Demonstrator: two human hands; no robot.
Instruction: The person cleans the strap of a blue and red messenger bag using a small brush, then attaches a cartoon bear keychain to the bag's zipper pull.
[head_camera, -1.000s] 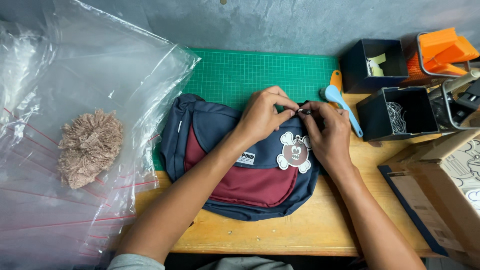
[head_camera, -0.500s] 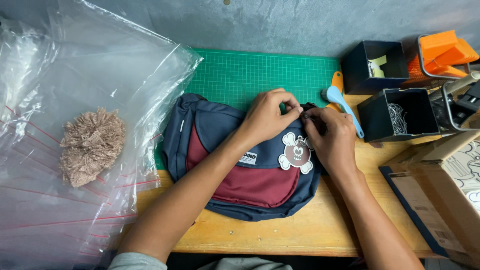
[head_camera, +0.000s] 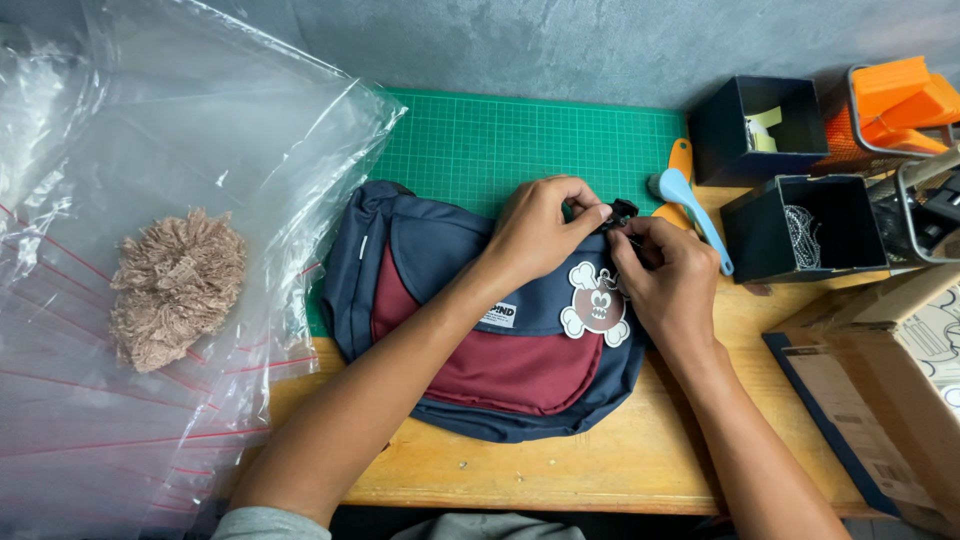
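A navy and dark red bag (head_camera: 480, 340) is laid flat on the wooden bench (head_camera: 640, 460), with its far part on a green cutting mat (head_camera: 520, 140). A white skull-shaped tag (head_camera: 596, 305) is seen on the right side of the bag. The left hand (head_camera: 540, 228) is placed on the upper right part of the bag, and its grip is closed on a small black buckle (head_camera: 621, 211) at the bag's far right corner. The right hand (head_camera: 668, 275) is set just beside it, with the fingers pinched at the same buckle; what exactly is held there is hard to see, possibly a strap end. On the left, clear plastic bags (head_camera: 150, 200) are spread, and a beige fluffy ball (head_camera: 175, 285) is lying among them. To the right, a blue scraper (head_camera: 695, 215), two dark boxes (head_camera: 810, 225) and an orange tool (head_camera: 895, 100) are found.
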